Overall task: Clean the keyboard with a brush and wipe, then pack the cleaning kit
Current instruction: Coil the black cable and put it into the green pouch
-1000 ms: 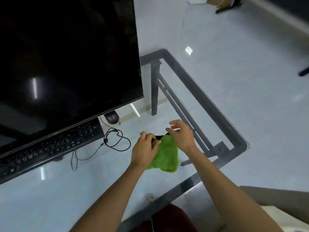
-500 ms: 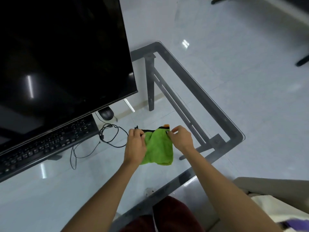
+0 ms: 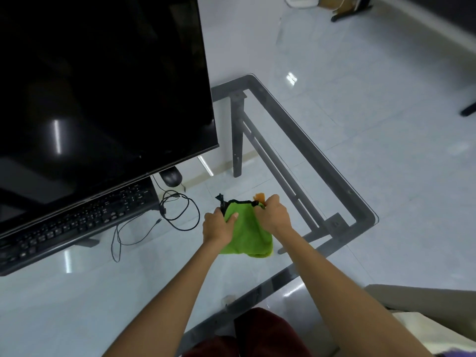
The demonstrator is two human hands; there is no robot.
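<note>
A green cloth pouch [image 3: 247, 233] with a black drawstring top lies on the glass desk [image 3: 128, 292] right of the keyboard [image 3: 77, 220]. My left hand [image 3: 217, 226] grips the pouch's left top corner. My right hand [image 3: 273, 215] pinches its right top corner, where an orange bit [image 3: 260, 196] sticks out of the mouth. The black drawstring [image 3: 238, 202] is stretched between both hands. What else is inside the pouch is hidden.
A large dark monitor [image 3: 98, 86] stands over the black keyboard. A black mouse [image 3: 171, 177] and a coiled black cable [image 3: 180, 210] lie just left of the pouch. The desk's metal frame [image 3: 334, 163] and front edge are close on the right.
Both hands have moved apart along the pouch's top, pulling the drawstring mouth taut. The orange bit now shows at the right corner. My head view shifted slightly.
</note>
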